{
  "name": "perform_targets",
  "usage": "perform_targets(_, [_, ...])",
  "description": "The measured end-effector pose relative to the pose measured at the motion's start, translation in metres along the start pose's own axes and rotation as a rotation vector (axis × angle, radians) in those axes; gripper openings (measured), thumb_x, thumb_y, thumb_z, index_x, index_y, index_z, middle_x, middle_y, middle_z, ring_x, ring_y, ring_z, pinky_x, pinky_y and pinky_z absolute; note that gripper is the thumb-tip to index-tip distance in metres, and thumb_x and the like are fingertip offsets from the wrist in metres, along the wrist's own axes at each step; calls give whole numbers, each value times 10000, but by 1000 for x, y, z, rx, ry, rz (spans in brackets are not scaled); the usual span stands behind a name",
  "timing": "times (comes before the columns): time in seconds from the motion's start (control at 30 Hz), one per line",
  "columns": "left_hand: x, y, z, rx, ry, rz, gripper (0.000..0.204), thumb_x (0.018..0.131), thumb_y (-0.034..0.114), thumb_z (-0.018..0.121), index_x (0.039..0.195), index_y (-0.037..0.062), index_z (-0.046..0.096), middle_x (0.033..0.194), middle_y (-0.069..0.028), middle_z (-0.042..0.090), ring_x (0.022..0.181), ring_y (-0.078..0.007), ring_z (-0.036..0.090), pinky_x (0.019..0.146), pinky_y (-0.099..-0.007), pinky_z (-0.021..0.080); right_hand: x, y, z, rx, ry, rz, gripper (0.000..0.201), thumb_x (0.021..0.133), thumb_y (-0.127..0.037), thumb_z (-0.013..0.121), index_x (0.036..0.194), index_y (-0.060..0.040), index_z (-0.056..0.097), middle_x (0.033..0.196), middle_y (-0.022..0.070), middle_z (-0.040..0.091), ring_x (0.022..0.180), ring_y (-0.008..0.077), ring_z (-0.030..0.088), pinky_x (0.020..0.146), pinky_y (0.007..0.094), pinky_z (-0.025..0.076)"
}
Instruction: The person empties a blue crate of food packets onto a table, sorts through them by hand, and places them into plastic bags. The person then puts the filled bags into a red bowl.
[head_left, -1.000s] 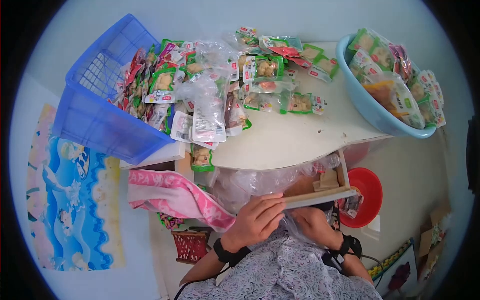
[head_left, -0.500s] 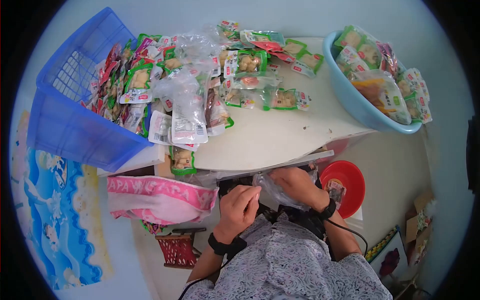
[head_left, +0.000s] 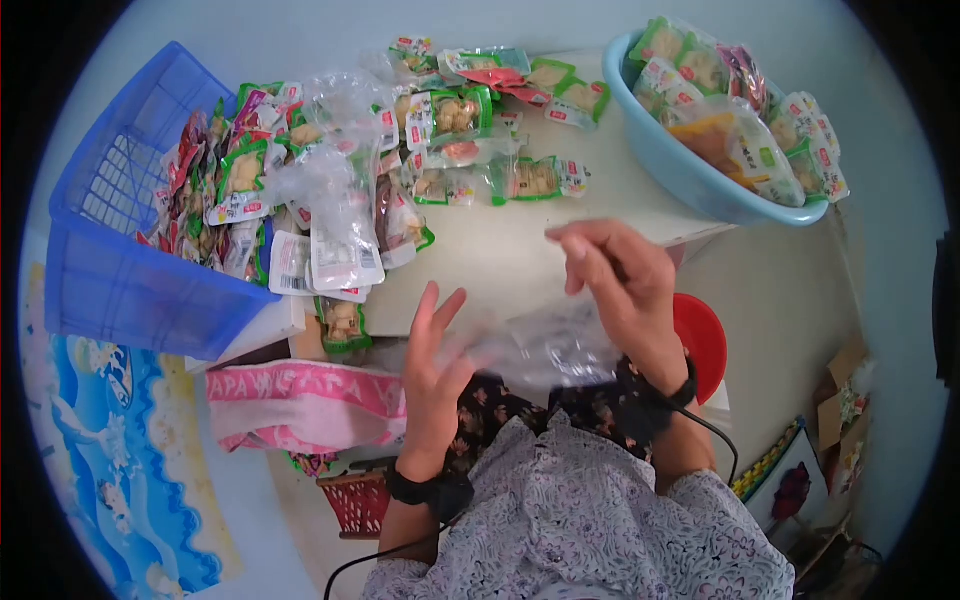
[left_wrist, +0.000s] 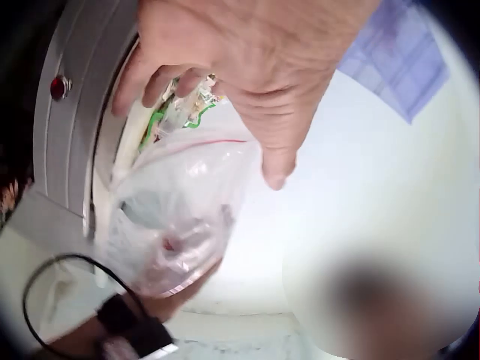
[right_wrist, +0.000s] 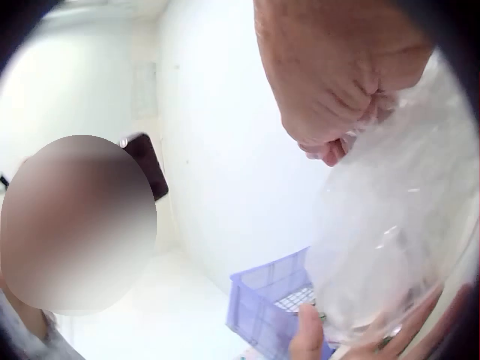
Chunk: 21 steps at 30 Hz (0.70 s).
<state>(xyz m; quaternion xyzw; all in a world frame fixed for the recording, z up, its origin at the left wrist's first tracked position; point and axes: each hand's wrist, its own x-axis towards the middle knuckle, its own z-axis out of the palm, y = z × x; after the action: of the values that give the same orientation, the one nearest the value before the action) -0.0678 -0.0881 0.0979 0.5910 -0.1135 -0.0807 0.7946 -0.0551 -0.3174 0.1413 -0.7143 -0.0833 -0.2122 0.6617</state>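
A clear plastic bag (head_left: 565, 345) spreads between the two hands in front of the table edge. My right hand (head_left: 635, 300) is raised at its right; in the right wrist view the right hand (right_wrist: 345, 75) grips the bag (right_wrist: 382, 217) with curled fingers. At the bag's other side, my left hand (head_left: 432, 385) has its fingers spread apart. The left wrist view shows the left hand (left_wrist: 247, 67) above the bag (left_wrist: 187, 202), which has a red line along its edge. Whether the left fingers touch the plastic, I cannot tell.
Snack packets (head_left: 455, 112) cover the table's back and left, beside a blue crate (head_left: 150, 285). At the right stand a light-blue basin (head_left: 670, 165) with packets and, lower down, a red basin (head_left: 703, 340). A pink towel (head_left: 310, 400) hangs at the left.
The drawer seen open earlier is out of sight. My right hand has risen with the bag from the lap toward the table, and my left fingers have spread.
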Motion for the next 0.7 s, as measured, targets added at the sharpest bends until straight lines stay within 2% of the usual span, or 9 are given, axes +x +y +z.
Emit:
perform_targets(0.07, [2, 6, 6, -51, -20, -163, 789, 1012, 205, 656, 1632, 24, 202, 1491, -248, 470, 1226, -330, 631, 955, -472, 597, 6, 4, 4, 50, 39, -85, 161, 1025, -89, 653, 1120, 27, 711, 848, 17, 664, 704, 66, 595, 628, 229, 475])
perform_targets(0.13, [6, -4, -1, -81, 0, -194, 640, 1036, 201, 627, 1577, 32, 328, 1354, -202, 579, 1146, -294, 665, 903, -431, 591, 11, 14, 13, 166, 98, -165, 164, 1019, -86, 661, 1133, 23, 706, 869, 20, 670, 709, 65, 593, 619, 230, 467])
perform_targets(0.2, [12, -14, -6, -114, 8, -206, 508, 1060, 198, 597, 1522, 41, 454, 1216, -156, 688, 1067, -257, 700, 851, -391, 584, 9, 21, 11, 88, 92, -130, 219, 997, -85, 690, 1194, 12, 683, 935, 36, 683, 734, 73, 599, 644, 222, 461])
perform_targets(0.23, [13, -16, -3, -133, 78, -126, 350, 1032, 109, 619, 1376, 48, 596, 1123, -109, 715, 1000, -213, 694, 808, -356, 559, 8, 25, 5, 18, 65, -104, 262, 1000, -88, 690, 1241, 11, 663, 986, 44, 685, 764, 74, 602, 674, 216, 464])
perform_targets(0.27, [14, -20, -4, -171, 120, -66, 322, 1024, 96, 626, 1343, 54, 610, 1139, -104, 712, 1007, -214, 692, 814, -354, 556, 7, 30, -1, -52, 37, -78, 307, 1002, -90, 689, 1288, 10, 643, 1037, 53, 688, 794, 74, 606, 704, 211, 468])
perform_targets(0.37, [16, -29, -11, -258, 205, 91, 210, 993, 47, 653, 1199, 87, 660, 1215, -82, 697, 1067, -220, 673, 841, -353, 548, 5, 46, -14, 8, 41, -25, 521, 885, -163, 821, 1347, -29, 621, 1046, 61, 723, 829, 95, 620, 714, 263, 495])
perform_targets(0.47, [13, -27, -14, -324, 248, 89, 143, 995, 48, 632, 1134, 79, 649, 1242, -101, 681, 1098, -217, 653, 913, -357, 537, -7, 60, -18, -79, 82, -77, 686, 833, -236, 863, 1423, -48, 568, 1122, 80, 729, 866, 155, 631, 763, 339, 509])
perform_targets(0.57, [11, -30, -17, -380, 269, 85, 94, 983, 49, 634, 1066, 93, 626, 1287, -108, 659, 1125, -229, 645, 935, -380, 535, -19, 55, -22, -341, 73, -52, 660, 807, -285, 867, 1374, -59, 616, 1049, 88, 739, 880, 243, 653, 781, 391, 512])
perform_targets(0.7, [10, -28, -18, -390, 203, 137, 143, 942, 3, 608, 1058, 86, 605, 1336, -137, 633, 1197, -255, 611, 972, -423, 524, -21, 57, -40, -540, -214, 65, 407, 840, -236, 807, 1189, -57, 697, 917, 101, 718, 895, 290, 665, 779, 389, 519])
